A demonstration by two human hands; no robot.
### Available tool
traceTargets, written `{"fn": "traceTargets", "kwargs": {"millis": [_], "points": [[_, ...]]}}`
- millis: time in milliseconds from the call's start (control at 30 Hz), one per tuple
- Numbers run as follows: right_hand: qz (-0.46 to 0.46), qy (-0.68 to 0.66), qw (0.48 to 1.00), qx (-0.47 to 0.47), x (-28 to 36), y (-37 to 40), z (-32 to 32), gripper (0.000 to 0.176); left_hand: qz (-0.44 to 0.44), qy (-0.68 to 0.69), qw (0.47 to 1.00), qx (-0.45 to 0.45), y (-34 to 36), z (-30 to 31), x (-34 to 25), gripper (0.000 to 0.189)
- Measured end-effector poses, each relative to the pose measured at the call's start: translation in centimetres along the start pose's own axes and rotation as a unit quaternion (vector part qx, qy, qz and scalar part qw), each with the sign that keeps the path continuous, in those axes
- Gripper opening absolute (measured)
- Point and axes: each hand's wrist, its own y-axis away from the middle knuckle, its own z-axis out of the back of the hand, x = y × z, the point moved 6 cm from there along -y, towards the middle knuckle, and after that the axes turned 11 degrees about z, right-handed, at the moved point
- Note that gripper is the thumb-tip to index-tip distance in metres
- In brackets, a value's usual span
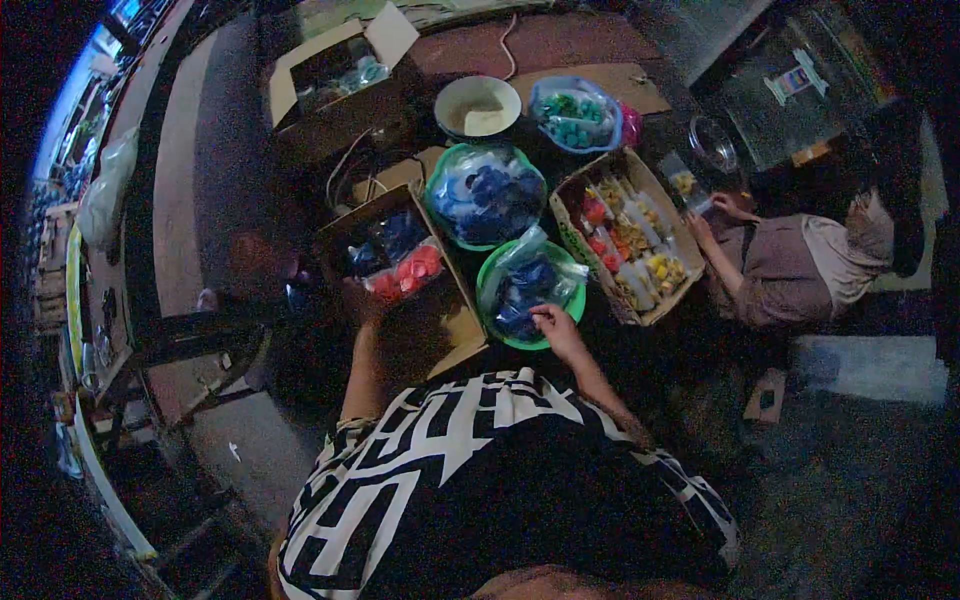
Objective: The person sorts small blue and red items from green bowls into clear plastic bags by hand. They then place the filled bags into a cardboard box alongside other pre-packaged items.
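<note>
My right hand [556, 328] is over the near rim of a green basin [576, 312], its fingers drawn together at the dark blue pieces [528, 290] inside. Whether something small is between the fingertips cannot be made out. Clear plastic bagging [520, 258] lines that basin. My left hand [362, 302] is at the left side of an open cardboard box [440, 330], its fingers lost in shadow. Inside the box lie bagged red pieces [410, 272] and dark blue pieces [400, 232].
Behind stand a basin of blue pieces [490, 195], a pale bowl [478, 106], a bluish basin of green pieces [572, 115] and another carton [290, 95]. Right, a cardboard box [640, 316] holds several bags of yellow and red pieces. Beside it, a co-worker [790, 265] handles a small clear bag [684, 182].
</note>
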Motion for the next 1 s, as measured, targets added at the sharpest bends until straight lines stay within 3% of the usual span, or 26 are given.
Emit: {"fn": "traceTargets", "kwargs": {"millis": [300,500,600,667,700,800,833,900,933,967,1000], "points": [[-0.009,0.042,0.999,-0.007,-1.6,0.1,3.8,0.020,-0.100,-0.095,0.988,-0.072,0.5,-0.4,-1.7,0.031],[0.039,0.051,0.998,-0.015,-1.4,-0.8,7.3,0.018,-0.266,-0.150,0.938,-0.162,2.6,0.4,-3.3,0.032],[0.064,0.017,0.997,-0.032,-0.5,-1.8,9.8,0.016,-0.225,-0.225,0.942,-0.108,8.3,1.1,-10.6,0.034],[0.055,0.109,0.991,-0.053,-0.4,-2.7,12.1,0.014,-0.178,-0.227,0.954,-0.083,8.4,-0.4,-8.3,0.035],[0.112,0.146,0.979,-0.088,-1.5,-3.5,13.3,0.015,-0.128,-0.227,0.964,-0.056,8.1,-1.6,-6.6,0.036],[0.166,0.183,0.959,-0.140,-1.0,-4.9,16.8,0.016,-0.162,-0.235,0.956,-0.068,7.2,-3.4,-2.5,0.039],[0.081,0.143,0.978,-0.129,-0.3,-5.3,17.7,0.020,-0.160,-0.234,0.956,-0.070,6.2,-3.6,-0.1,0.039],[0.077,0.163,0.972,-0.151,-1.4,-6.7,18.9,0.021,-0.212,-0.396,0.893,-0.012,4.5,-5.3,3.9,0.042],[0.070,0.183,0.965,-0.176,-2.1,-7.2,19.7,0.022,-0.208,-0.397,0.894,-0.014,4.5,-5.3,3.2,0.042],[0.180,0.317,0.916,-0.168,-0.9,-7.5,20.0,0.023,-0.162,-0.359,0.918,-0.034,4.1,-4.4,1.9,0.042],[0.183,0.315,0.916,-0.166,-1.9,-8.3,20.0,0.023,-0.117,-0.320,0.939,-0.053,3.9,-3.3,0.3,0.041]]}}
